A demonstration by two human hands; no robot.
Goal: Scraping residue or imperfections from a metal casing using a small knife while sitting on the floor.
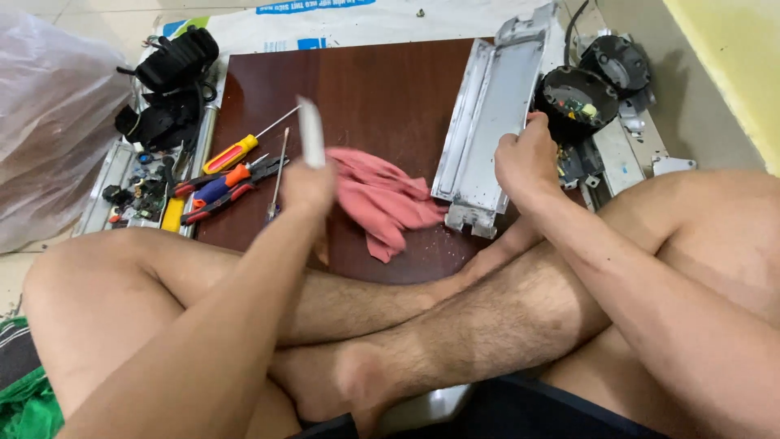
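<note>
Pale, blurred strip (310, 132) sits pinched in the left hand (307, 187). Right hand (526, 156) clamps the grey metal tray (487, 122) at three o'clock on the brown worktop (366, 81); it looks stiff, sharp-edged, best held by its rim. Pink rag (382, 199) lies between.

Blurred pale strip (310, 132) in left hand (307, 189)

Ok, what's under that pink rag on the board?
The pink rag lies crumpled on the dark wooden board, beside the grey metal tray. Only board shows around its edges; anything beneath the folds is covered.
</note>
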